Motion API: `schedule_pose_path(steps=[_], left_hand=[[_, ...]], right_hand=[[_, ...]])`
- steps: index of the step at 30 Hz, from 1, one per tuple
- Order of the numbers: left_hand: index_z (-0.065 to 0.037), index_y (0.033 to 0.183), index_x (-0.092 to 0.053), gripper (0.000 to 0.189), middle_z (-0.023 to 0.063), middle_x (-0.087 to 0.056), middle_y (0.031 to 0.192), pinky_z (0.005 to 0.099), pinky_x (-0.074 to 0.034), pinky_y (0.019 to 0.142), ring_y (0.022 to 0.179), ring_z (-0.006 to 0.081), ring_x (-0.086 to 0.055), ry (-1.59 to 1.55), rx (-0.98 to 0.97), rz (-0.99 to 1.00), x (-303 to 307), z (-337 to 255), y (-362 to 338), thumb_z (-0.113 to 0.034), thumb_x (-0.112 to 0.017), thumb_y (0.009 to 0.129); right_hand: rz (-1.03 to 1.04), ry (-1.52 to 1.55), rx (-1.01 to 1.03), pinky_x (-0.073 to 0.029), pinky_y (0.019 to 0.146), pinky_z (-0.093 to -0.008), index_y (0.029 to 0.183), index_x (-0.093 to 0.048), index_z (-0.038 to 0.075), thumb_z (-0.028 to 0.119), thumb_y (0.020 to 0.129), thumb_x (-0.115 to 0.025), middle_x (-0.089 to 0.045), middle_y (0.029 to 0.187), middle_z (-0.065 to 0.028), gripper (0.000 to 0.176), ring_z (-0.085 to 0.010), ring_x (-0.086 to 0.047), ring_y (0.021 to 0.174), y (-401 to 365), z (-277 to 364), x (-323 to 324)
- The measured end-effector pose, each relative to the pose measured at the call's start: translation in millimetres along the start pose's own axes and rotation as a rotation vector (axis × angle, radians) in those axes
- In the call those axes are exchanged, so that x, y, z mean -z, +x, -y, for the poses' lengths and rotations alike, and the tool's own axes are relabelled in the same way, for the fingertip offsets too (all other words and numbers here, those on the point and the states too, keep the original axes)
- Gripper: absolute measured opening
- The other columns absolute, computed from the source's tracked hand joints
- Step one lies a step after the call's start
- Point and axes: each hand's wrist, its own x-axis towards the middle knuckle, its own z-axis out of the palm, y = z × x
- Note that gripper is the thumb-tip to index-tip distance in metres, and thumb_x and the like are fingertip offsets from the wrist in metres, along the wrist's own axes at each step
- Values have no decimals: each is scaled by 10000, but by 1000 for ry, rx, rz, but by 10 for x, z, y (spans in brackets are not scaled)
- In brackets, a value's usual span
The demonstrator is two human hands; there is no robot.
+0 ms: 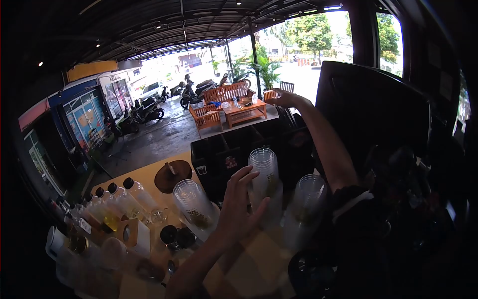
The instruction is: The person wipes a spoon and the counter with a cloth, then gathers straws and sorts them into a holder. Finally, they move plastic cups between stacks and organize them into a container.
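Observation:
My left hand (240, 204) is raised over the counter with its fingers spread, holding nothing. It is between a stack of clear plastic cups (191, 202) on its left and a second stack (264, 172) just behind its fingertips; whether it touches the second stack I cannot tell. A third cup stack (304, 199) stands further right. My right hand (285, 98) reaches forward at the end of an outstretched arm, above the far edge of a black compartment box (244, 142). Its fingers are partly in shadow and I see nothing in them.
Bottles with black caps (139, 194), a white box (137, 236), a round brown object (173, 176) and a pitcher (55, 241) stand on the wooden counter (144, 172). A large black panel (373, 114) rises at right. Beyond are wooden furniture (244, 112) and parked motorbikes (199, 89).

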Motion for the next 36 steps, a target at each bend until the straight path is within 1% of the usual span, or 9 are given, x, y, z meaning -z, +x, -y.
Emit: schedule_pose_path(steps=[2,3,11,14,20,22,26,30,36], left_hand=[[-27,1240,-378,579,169,-365,1287,397,-342,998,1210,319,-390,17,5,5,24,-15,-10,-158,-655,748],[-28,1250,-372,590,167,-357,1303,403,-338,1001,1213,324,-386,32,9,13,39,-26,-16,-171,-654,752],[-39,1285,-364,617,151,-344,1346,434,-301,1020,1250,325,-352,158,-15,30,194,-217,-130,-219,-647,767],[-49,1270,-387,596,144,-361,1335,429,-300,1015,1250,317,-353,187,-49,33,318,-342,-194,-207,-650,759],[-47,1159,-484,440,137,-480,1231,389,-378,943,1150,324,-456,246,-123,-83,677,-466,-534,-92,-631,746],[-31,1146,-483,392,147,-516,1170,375,-368,949,1101,295,-496,193,-97,-174,831,-398,-715,-67,-594,772],[-18,1160,-467,369,119,-507,1176,347,-366,943,1118,223,-474,96,122,-292,1168,-265,-1133,-74,-567,809],[-20,1185,-451,373,95,-483,1203,338,-378,924,1136,191,-459,-134,367,-449,1285,-17,-1687,-119,-565,844],[-32,1201,-421,374,87,-477,1203,312,-399,897,1124,172,-458,-273,452,-467,1287,-1,-2158,-117,-559,863]], right_hand=[[169,-364,-37,-304,1044,-379,1393,-239,35,651,785,-475,-318,1406,-182,897,-285,-346,1285,-57,109,-47],[226,-420,-114,-237,1083,-384,1422,-169,92,634,827,-399,-246,1451,-122,837,-283,-261,1328,-196,228,-18],[109,-518,-166,-277,1064,-360,1405,-220,67,600,813,-485,-282,1432,-144,840,-285,-302,1307,-410,655,260],[186,-581,-130,-344,1013,-375,1338,-337,3,554,789,-567,-416,1336,-188,811,-306,-421,1222,-736,1118,374],[-33,-576,382,-350,1003,-409,1314,-373,10,486,773,-617,-368,1355,-218,761,-332,-408,1221,-1523,1974,116],[-254,-459,638,-458,873,-453,1166,-502,24,441,734,-651,-517,1177,-172,619,-329,-536,1071,-1741,2148,-114],[-438,33,853,-372,979,-408,1309,-349,37,353,775,-661,-442,1263,-215,694,-353,-445,1168,-2479,2435,-607],[-390,620,611,-352,978,-457,1385,-201,60,396,654,-770,-282,1398,-173,985,-322,-367,1238,-3132,2335,-1193],[-196,596,233,-315,1025,-434,1391,12,5,362,518,-851,-121,1399,-245,1278,-377,-296,1263,-3006,1928,-2299]])
